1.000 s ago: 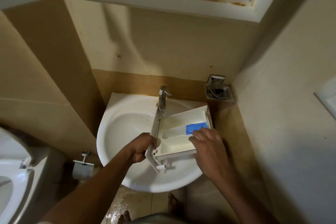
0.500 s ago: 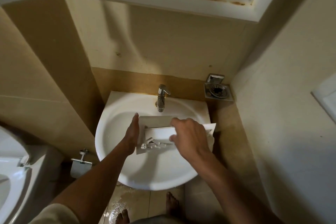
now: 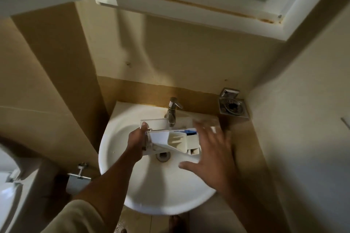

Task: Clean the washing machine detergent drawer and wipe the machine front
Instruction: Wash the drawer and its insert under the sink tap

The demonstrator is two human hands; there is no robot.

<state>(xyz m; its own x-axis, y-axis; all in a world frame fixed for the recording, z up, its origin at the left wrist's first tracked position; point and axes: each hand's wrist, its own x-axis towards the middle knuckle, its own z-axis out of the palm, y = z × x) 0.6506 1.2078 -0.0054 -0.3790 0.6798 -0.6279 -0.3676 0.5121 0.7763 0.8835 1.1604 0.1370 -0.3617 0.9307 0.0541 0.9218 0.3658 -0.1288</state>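
Observation:
The white detergent drawer (image 3: 176, 142) hangs over the basin of a white sink (image 3: 162, 191), just under the chrome tap (image 3: 172, 111). It is tipped on its side, so its compartments face me and a blue insert shows at its upper right. My left hand (image 3: 137, 141) grips the drawer's front panel at the left end. My right hand (image 3: 210, 151) hovers off the drawer's right end, fingers spread and blurred, holding nothing. The washing machine is not in view.
A metal soap holder (image 3: 232, 107) sits in the right corner by the wall. An open cabinet (image 3: 189, 0) hangs overhead. A toilet (image 3: 7, 185) and a paper holder (image 3: 78, 178) stand at the left. The sink's drain (image 3: 162, 156) lies below the drawer.
The drawer has been turned from flat to on its side. My right hand has let go of it and pulled away to the right with fingers spread. My left hand keeps its grip.

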